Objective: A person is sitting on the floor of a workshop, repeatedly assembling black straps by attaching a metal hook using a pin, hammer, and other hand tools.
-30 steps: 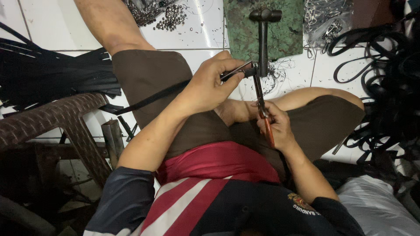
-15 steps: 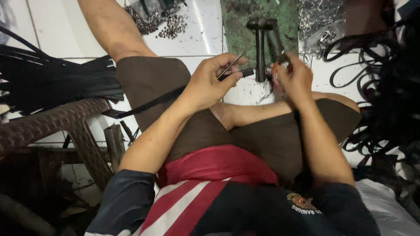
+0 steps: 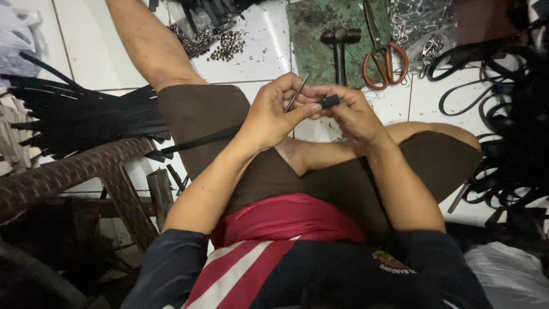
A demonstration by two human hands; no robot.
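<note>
1. Left hand (image 3: pixel 274 111): raised over the lap, fingers curled shut around a thin metal rod (image 3: pixel 297 91) that slants up and to the right; the same hand pinches the end of a black strap (image 3: pixel 200 140).
2. Right hand (image 3: pixel 349 111): meets the left hand at the fingertips, closed in a pinch on the small black strap tip (image 3: pixel 329 102).
3. Black strap: runs from the joined hands leftward and down across the brown shorts (image 3: pixel 200 114) toward the floor.
4. Hammer (image 3: pixel 339 43): dark head and handle, lying on a green mat (image 3: pixel 320 23) on the white tiled floor (image 3: pixel 251 57), just beyond the hands.
5. Scissors (image 3: pixel 380 54): orange-brown handles, blades pointing away, lying on the mat's right part beside the hammer.
6. Pile of small metal rivets (image 3: pixel 226 46): loose on the tiles, up and left of the hands.
7. Heap of metal clips (image 3: pixel 417 23): at the top right, past the scissors.
8. Bundle of cut black strips (image 3: pixel 80 114): fanned out at left.
9. Coiled black straps (image 3: pixel 497 114): stacked at right.
10. Brown woven plastic stool (image 3: pixel 74 171): lower left, beside the left leg.
</note>
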